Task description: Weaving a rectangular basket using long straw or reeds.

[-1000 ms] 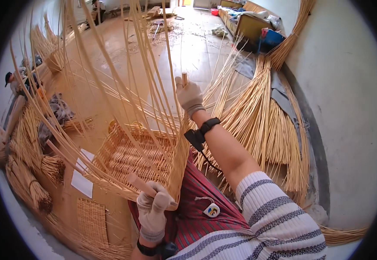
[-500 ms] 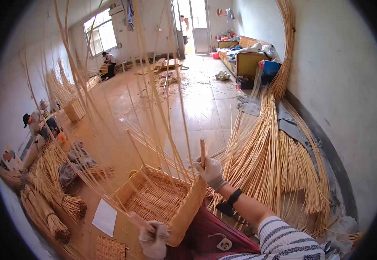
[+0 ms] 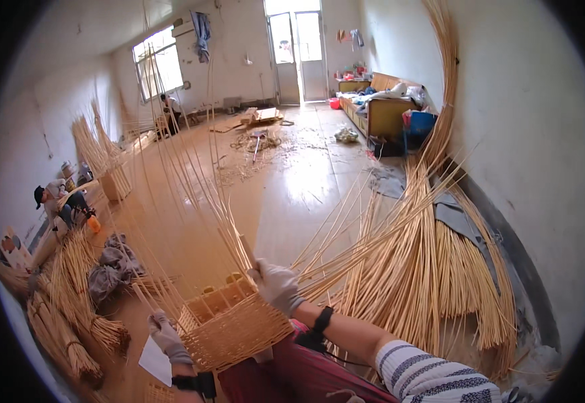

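My gloved right hand (image 3: 274,287) is closed on a pale wooden stick (image 3: 245,247) at the top right corner of a woven wicker basket (image 3: 232,336). My gloved left hand (image 3: 166,332) is closed at the basket's left end, around what looks like another pale stick (image 3: 143,295). The basket is tipped over my red-clothed lap, its outer side facing up toward me, with long thin rods rising from it and fanning away across the floor. A white sheet (image 3: 151,359) lies beneath my left hand.
Willow bundles lie left (image 3: 71,336) and fan out at right (image 3: 400,282), beside a grey cloth (image 3: 457,221). A co-worker in a black cap (image 3: 57,198) sits left; another person (image 3: 170,111) works by the window. A cluttered bench (image 3: 386,107) lines the right wall.
The basket has tipped from showing its inside to showing its outer side. My right hand has come down and left with the stick; my left hand has shifted leftward. The view has lifted.
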Tool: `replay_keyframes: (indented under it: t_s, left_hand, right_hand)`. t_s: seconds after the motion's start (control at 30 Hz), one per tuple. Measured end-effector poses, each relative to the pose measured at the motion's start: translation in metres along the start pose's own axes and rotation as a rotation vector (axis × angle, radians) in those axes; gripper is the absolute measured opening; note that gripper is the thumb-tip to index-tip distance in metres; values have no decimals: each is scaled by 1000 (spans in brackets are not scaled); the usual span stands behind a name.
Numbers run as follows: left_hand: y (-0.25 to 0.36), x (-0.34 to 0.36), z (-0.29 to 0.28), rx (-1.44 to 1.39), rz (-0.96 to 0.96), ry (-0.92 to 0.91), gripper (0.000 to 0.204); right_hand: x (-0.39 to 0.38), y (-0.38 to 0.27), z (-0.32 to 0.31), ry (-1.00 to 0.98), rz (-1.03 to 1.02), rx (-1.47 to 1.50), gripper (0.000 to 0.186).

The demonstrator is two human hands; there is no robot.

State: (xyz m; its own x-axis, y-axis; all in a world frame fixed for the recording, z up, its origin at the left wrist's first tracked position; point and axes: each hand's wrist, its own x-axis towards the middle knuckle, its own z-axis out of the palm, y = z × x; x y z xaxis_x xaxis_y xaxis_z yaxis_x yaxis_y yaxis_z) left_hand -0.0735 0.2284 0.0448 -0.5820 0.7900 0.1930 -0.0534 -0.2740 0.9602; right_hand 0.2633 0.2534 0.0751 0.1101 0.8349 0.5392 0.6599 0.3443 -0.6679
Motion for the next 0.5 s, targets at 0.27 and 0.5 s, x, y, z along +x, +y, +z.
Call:
replay_keyframes:
  t_s: [0.27,0.5]
  left_hand:
    - [13,-76,50,1102,813,-83,74]
    - [9,-124,106,1219,751,-537,81]
  right_hand:
    - [-11,22,58,27,-304,-240,64]
    - [-29,14,47,6,-297,-346,74]
